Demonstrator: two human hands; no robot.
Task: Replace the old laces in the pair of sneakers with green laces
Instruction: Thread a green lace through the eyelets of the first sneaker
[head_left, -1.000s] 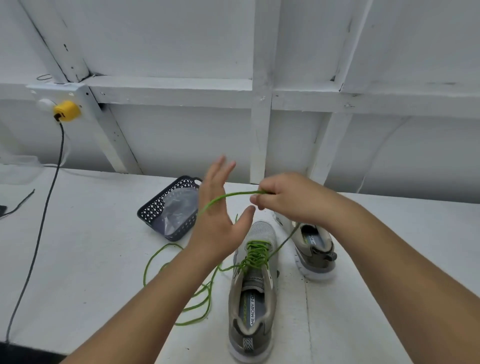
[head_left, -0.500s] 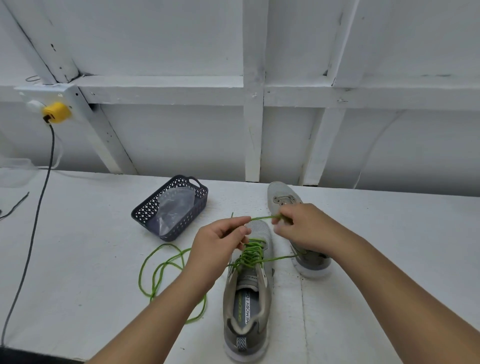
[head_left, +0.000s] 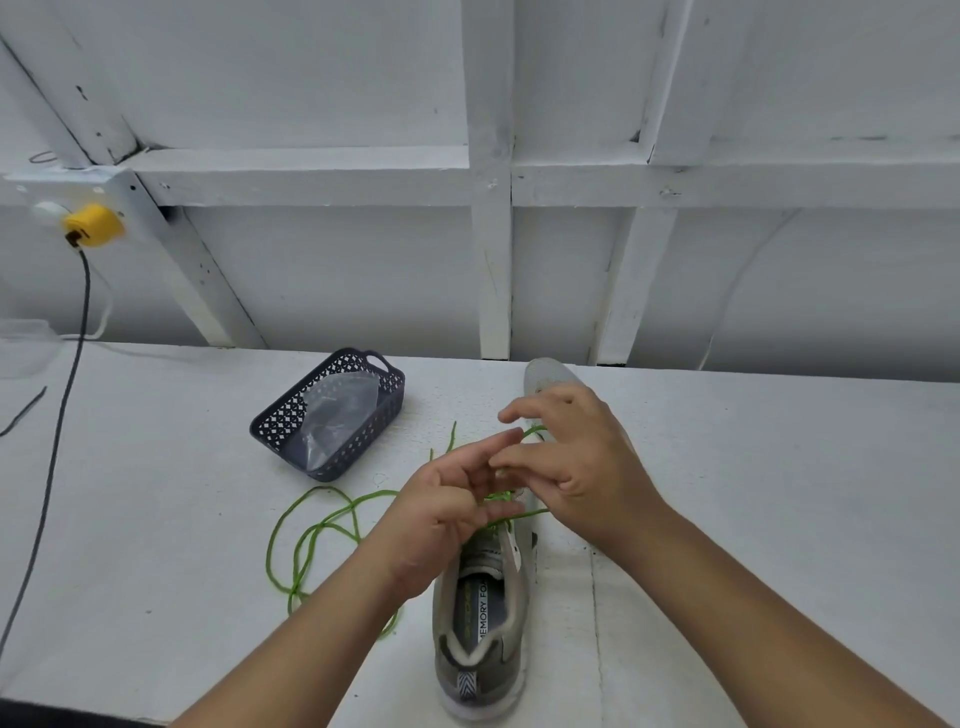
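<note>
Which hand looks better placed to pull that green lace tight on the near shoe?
Probably the right hand: its fingers sit over the thin green lace where it leaves the grey sneaker. The left hand sits beside it.

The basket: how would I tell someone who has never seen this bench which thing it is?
Start at the white table under the white framed wall. Left of the two hands, behind the loose loops of green lace, sits the basket. It is the only dark, perforated container there, with a cut-out handle at its far end and a clear plastic bag inside, unlike the grey sneakers to its right.
</note>
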